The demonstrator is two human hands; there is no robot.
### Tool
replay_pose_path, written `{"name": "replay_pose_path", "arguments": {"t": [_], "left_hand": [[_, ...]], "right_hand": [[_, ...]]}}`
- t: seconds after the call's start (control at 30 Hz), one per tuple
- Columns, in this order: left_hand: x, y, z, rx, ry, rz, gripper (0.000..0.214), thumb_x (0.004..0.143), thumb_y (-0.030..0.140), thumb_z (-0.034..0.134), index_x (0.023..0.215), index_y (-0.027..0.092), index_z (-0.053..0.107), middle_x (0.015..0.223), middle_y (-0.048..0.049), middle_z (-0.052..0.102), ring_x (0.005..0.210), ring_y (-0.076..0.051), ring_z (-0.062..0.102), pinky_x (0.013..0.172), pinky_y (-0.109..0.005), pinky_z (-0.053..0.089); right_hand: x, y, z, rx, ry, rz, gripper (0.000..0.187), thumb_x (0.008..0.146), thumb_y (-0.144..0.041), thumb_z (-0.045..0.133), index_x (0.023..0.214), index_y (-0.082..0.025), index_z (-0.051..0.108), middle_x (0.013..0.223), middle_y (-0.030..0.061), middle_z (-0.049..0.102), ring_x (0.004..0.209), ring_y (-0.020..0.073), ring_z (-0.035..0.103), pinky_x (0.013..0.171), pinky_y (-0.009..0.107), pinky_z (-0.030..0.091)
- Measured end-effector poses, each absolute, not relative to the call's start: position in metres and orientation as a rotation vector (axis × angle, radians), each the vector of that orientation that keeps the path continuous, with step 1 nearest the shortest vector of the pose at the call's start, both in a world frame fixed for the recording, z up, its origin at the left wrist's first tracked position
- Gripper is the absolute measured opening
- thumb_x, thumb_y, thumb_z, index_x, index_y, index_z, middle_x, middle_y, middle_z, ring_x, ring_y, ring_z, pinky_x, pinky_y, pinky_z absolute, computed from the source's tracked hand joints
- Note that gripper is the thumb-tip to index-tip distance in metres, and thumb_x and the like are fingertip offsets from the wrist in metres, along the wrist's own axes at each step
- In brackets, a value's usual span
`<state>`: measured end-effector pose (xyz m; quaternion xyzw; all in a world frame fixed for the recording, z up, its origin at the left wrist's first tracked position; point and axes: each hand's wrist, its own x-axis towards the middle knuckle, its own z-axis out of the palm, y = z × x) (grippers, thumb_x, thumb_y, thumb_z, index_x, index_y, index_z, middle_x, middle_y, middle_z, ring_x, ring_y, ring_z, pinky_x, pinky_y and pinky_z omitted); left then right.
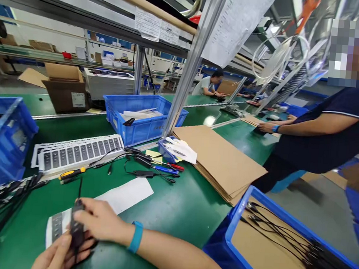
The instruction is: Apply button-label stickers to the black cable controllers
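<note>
At the lower left of the head view, my left hand [59, 253] and my right hand [102, 223] are both closed on a small black cable box [77, 231]. Its black cable runs out at the top and the bottom. My right fingers press on its upper face, while the left thumb and fingers grip its lower end. Just beneath lies a white label strip [49, 234] with grey labels, partly covered by my hands. A white paper strip [130, 193] extends to the right behind my right hand.
Label sheets [82, 153], a yellow-black cutter [72, 174], pens [165, 170] and cabled boxes lie behind. Bundled black cables [6, 207] are at left. Blue bins [157, 134] stand around; one bin [230, 231] at right holds cables. Stacked cardboard [218, 154] sits beside a co-worker [331, 127].
</note>
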<state>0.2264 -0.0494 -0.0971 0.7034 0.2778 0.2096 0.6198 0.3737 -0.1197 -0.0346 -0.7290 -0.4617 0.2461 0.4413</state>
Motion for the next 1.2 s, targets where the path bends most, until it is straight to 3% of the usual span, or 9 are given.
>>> {"name": "replay_pose_path", "arguments": {"t": [0.13,0.2,0.33,0.57,0.77,0.9,1.03,1.13,1.2], "left_hand": [[0.225,-0.065,-0.076,2.053,0.576,0.48,0.037,0.082,0.048,0.065,0.11,0.025,0.07,0.11,-0.0064,0.075,0.095,-0.027,0.073,0.086,-0.042,0.061],[0.222,-0.073,-0.07,2.3,0.47,0.588,0.031,0.084,0.038,0.064,0.112,0.025,0.07,0.118,-0.0078,0.072,0.106,-0.028,0.069,0.093,-0.045,0.057],[0.217,-0.083,-0.058,2.56,0.499,0.575,0.026,0.088,0.011,0.049,0.105,0.019,0.067,0.109,-0.0105,0.07,0.1,-0.024,0.067,0.086,-0.04,0.058],[0.204,-0.07,-0.033,2.699,1.084,0.153,0.045,0.075,-0.011,0.029,0.097,0.014,0.06,0.1,-0.0137,0.066,0.088,-0.027,0.065,0.077,-0.04,0.054],[0.193,-0.065,-0.036,2.581,1.066,0.155,0.047,0.072,-0.01,0.034,0.11,0.012,0.05,0.101,-0.0155,0.068,0.092,-0.027,0.066,0.08,-0.038,0.051],[0.184,-0.057,-0.032,2.584,1.107,0.201,0.048,0.071,-0.008,0.043,0.112,0.016,0.049,0.102,-0.0091,0.069,0.091,-0.021,0.067,0.078,-0.029,0.051],[0.165,-0.038,-0.02,2.587,1.404,0.303,0.038,0.082,-0.001,0.044,0.115,0.016,0.05,0.109,-0.0125,0.063,0.1,-0.024,0.063,0.085,-0.035,0.049],[0.151,-0.023,-0.015,2.541,1.7,0.37,0.026,0.084,0.007,0.05,0.11,0.01,0.054,0.107,-0.0197,0.059,0.105,-0.034,0.058,0.087,-0.048,0.047],[0.144,-0.015,-0.015,2.519,1.771,0.388,0.018,0.081,0.01,0.058,0.098,0.011,0.058,0.098,-0.0179,0.061,0.102,-0.036,0.058,0.086,-0.049,0.047]], "right_hand": [[0.415,-0.121,-0.006,-1.964,-1.065,0.501,0.033,0.095,-0.017,0.039,0.125,-0.016,0.053,0.07,-0.0008,0.064,0.059,0.0137,0.061,0.059,0.024,0.05],[0.442,-0.122,0.005,-2.005,-1.038,0.395,0.039,0.09,-0.016,0.048,0.129,-0.013,0.049,0.095,0.0107,0.066,0.083,0.0219,0.064,0.076,0.035,0.052],[0.467,-0.115,0.003,-2.09,-1.056,0.129,0.048,0.086,-0.007,0.046,0.134,-0.005,0.045,0.129,0.0288,0.046,0.121,0.0388,0.047,0.099,0.056,0.037],[0.395,-0.088,-0.046,-1.924,-1.612,0.354,0.023,0.087,-0.017,0.057,0.108,-0.016,0.067,0.101,0.0093,0.063,0.078,0.0188,0.063,0.077,0.032,0.05],[0.362,-0.075,-0.064,-1.771,-1.634,0.452,0.011,0.086,-0.021,0.056,0.091,-0.018,0.066,0.092,0.007,0.062,0.08,0.0195,0.062,0.076,0.033,0.049],[0.364,-0.083,-0.059,-1.536,-1.437,0.684,0.023,0.091,-0.036,0.05,0.077,-0.02,0.057,0.078,0.0035,0.06,0.072,0.0178,0.058,0.067,0.031,0.049],[0.37,-0.099,-0.05,-1.137,-0.858,1.137,0.032,0.083,-0.053,0.065,0.081,-0.022,0.058,0.092,0.0044,0.064,0.089,0.0204,0.061,0.081,0.037,0.053],[0.373,-0.109,-0.048,-0.922,-0.54,1.308,0.032,0.076,-0.051,0.074,0.081,-0.023,0.059,0.108,0.0064,0.067,0.112,0.0262,0.059,0.095,0.045,0.049],[0.375,-0.112,-0.048,-0.857,-0.438,1.349,0.032,0.074,-0.049,0.077,0.08,-0.023,0.06,0.11,0.0061,0.067,0.114,0.0266,0.058,0.097,0.046,0.049]]}}
